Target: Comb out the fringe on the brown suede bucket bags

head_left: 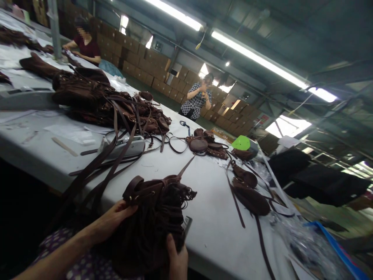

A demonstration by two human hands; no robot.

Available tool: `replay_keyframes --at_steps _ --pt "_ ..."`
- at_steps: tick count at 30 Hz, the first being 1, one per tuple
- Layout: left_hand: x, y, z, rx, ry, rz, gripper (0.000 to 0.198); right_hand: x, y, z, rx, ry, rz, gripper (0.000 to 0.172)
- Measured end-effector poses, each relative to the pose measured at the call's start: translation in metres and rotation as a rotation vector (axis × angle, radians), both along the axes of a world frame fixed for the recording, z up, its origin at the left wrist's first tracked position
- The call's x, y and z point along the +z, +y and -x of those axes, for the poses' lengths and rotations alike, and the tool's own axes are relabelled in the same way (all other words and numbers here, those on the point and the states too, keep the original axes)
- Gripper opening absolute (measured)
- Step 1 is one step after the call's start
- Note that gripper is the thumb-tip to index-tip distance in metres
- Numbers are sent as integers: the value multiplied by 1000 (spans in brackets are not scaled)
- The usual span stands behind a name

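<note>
A dark brown fringed bag (151, 221) rests at the near edge of the white worktable (204, 217), partly over my lap. My left hand (116, 217) grips its left side just under the strap loop, fingers curled on the leather. My right hand (176, 258) holds the lower right of the bag, thumb up against the fringe. A long brown strap runs from the bag's top toward the middle of the table.
A heap of brown bags and straps (110, 105) lies to the left, smaller pouches (206, 144) and more (250, 194) to the right. A green object (241, 144) sits farther back. Two people stand across the table, one (199, 99) before stacked cartons. Dark cloth (320, 179) lies at right.
</note>
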State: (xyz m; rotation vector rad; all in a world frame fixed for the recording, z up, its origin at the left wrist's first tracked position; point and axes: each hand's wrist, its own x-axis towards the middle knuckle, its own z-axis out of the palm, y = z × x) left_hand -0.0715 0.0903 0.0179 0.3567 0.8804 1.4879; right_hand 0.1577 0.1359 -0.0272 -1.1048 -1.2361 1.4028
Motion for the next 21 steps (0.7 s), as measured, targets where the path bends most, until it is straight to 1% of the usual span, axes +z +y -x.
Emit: replay_keyframes --at_steps 3,5,7,8,10,11,12,13,15,16,17,18,19,21 --pt "-4 7 -9 46 -289 27 30 -5 -5 17 14 148 129 56" --pt "-12 11 -11 12 -453 76 31 -13 -9 23 47 212 153 52" --pt "-22 12 -7 -34 -516 125 35 -22 -11 24 54 218 158 48" --pt "-25 11 -4 -40 -491 136 34 -26 -11 23 56 224 163 49" --pt "-28 7 6 -17 -319 143 34 -32 -9 19 68 274 186 56" --pt "-26 4 13 24 -181 159 37 -34 -8 16 69 301 200 59" --pt "-22 1 20 96 -15 179 42 -35 -7 14 63 316 213 60" --pt "-16 -3 28 197 171 197 46 -35 -6 13 51 323 221 61" --pt "2 -10 41 449 540 203 50 -35 -5 10 21 321 229 62" --pt "13 -11 46 548 697 169 49 -35 -5 10 16 319 227 63" --pt "24 -11 50 598 826 111 47 -36 -5 9 15 314 221 63" --pt "35 -8 53 589 926 43 45 -36 -4 9 23 302 213 63" --pt "43 -2 54 536 1001 -20 45 -36 -4 8 34 283 203 63" --pt "54 17 53 339 1117 -93 44 -33 -2 7 56 235 172 63"
